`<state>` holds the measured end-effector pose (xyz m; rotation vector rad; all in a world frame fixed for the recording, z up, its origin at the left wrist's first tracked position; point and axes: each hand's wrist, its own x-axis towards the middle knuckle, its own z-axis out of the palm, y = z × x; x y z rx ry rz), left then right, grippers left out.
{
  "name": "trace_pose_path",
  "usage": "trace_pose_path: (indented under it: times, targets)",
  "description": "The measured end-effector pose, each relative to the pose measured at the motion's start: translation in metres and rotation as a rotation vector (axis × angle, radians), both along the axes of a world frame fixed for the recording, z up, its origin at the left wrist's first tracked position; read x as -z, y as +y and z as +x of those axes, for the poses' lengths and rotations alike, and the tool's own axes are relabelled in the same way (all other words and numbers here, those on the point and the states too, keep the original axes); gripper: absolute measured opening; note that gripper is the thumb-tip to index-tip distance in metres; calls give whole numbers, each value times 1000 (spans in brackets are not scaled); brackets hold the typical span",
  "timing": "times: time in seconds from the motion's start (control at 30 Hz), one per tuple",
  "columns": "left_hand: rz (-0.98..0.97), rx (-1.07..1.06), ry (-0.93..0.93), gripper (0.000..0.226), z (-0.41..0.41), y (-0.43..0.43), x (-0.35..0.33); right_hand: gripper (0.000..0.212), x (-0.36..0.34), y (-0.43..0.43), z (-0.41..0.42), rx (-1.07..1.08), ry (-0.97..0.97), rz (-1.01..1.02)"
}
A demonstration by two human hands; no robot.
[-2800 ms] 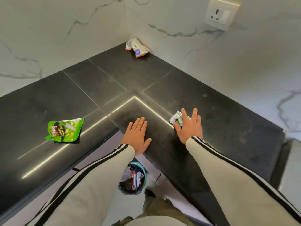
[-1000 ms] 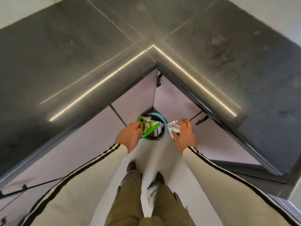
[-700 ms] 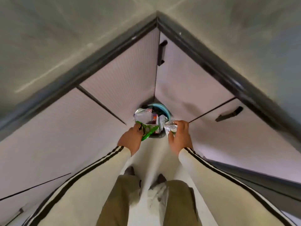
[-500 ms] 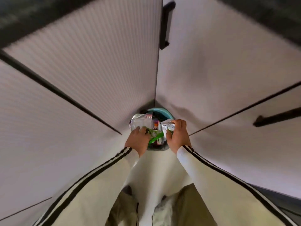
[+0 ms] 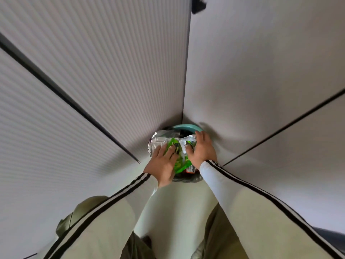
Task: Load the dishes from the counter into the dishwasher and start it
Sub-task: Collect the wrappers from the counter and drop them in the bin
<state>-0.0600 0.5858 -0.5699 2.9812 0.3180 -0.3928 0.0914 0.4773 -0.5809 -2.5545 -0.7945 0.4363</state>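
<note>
Two hands: both down low at the bin [image 5: 186, 127] in the corner, pushing trash in.
Left hand [image 5: 162, 163]: fingers [image 5: 158, 150] straight and flat, pressing on the green wrapper [image 5: 177, 156] and the silver wrapper [image 5: 156, 142].
Right hand [image 5: 203, 150]: spread over the small wrapper [image 5: 187, 142]; pinching or just pushing, cannot tell.
Dishes and dishwasher: not in view; no dish near the bin.
Step now, a guess: clearing trash first, before any dish loading.
How to do it well: push straight down in the middle, slow and soft, to stop a pop back up or a slide over the rim; steady the small, light-looking bin; let go only with the wrappers below the rim.
Bin: round, with a blue-green rim and a dark bag [image 5: 186, 179] inside; nearly full, by the look of it.
Wrappers: thin, crinkly, shiny foil; springy, likely to puff up again.
Left door [image 5: 93, 71]: pale, with fine ridges.
Right door [image 5: 261, 71]: pale and smooth, with a black handle [image 5: 197, 5] up top.
Floor [image 5: 177, 202]: light and plain.
</note>
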Motion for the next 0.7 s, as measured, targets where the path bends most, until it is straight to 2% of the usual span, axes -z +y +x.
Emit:
trace_pose_path:
  times: [0.13, 0.27, 0.47, 0.6, 0.7]
  targets:
    - [-15, 7, -11, 71, -1, 4, -39, 61, -33, -8, 3, 8, 19, 7]
    - [-33, 20, 85, 68, -6, 1, -102, 51, -90, -26, -10, 0, 62, -14]
    - [-41, 28, 183, 66, -13, -6, -238, 55, -224, -53, -46, -76, 124, -137]
    - [-68, 41, 159, 69, -16, -9, -335, 54, -329, -58, -65, -72, 192, -147]
    - [-117, 0, 120, 68, -16, -8, -411, 51, -407, -57, -75, -62, 165, -120]
